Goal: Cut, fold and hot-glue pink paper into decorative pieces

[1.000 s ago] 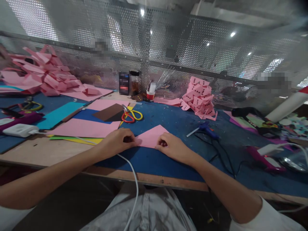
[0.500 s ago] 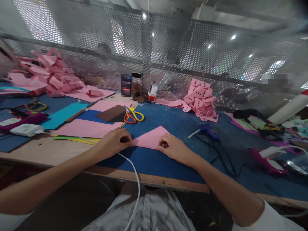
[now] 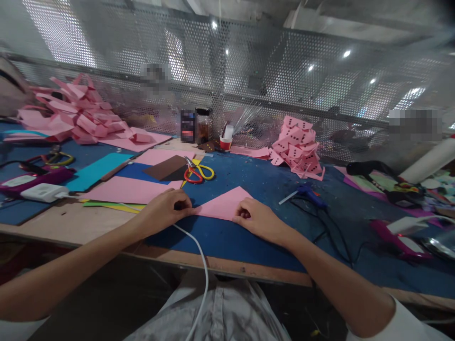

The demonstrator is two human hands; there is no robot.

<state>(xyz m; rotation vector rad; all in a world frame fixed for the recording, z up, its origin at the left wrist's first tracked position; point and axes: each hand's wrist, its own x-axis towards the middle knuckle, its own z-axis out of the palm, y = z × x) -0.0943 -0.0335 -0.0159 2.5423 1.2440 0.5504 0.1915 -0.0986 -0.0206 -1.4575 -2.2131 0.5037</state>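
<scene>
A pink sheet of paper (image 3: 222, 202), folded to a roughly triangular shape, lies on the blue table mat in front of me. My left hand (image 3: 168, 207) pinches its left corner between thumb and fingers. At the paper's right side, my right hand (image 3: 254, 215) grips the lower edge with curled fingers. The paper's peak points away from me, between and beyond the hands. Close by my left hand lie another pink sheet (image 3: 130, 190) and scissors (image 3: 196, 171) with one red and one yellow handle.
A blue glue gun (image 3: 310, 195) with a black cord lies to the right. Pink strips (image 3: 83, 113) are heaped far left; dotted pink pieces (image 3: 295, 149) stand piled at the back. A white cable (image 3: 202, 255) hangs over the table's front edge. Purple power strips (image 3: 400, 240) lie at both sides.
Both hands keep their hold on the pink paper with hardly any movement. The whole view has shifted very slightly.
</scene>
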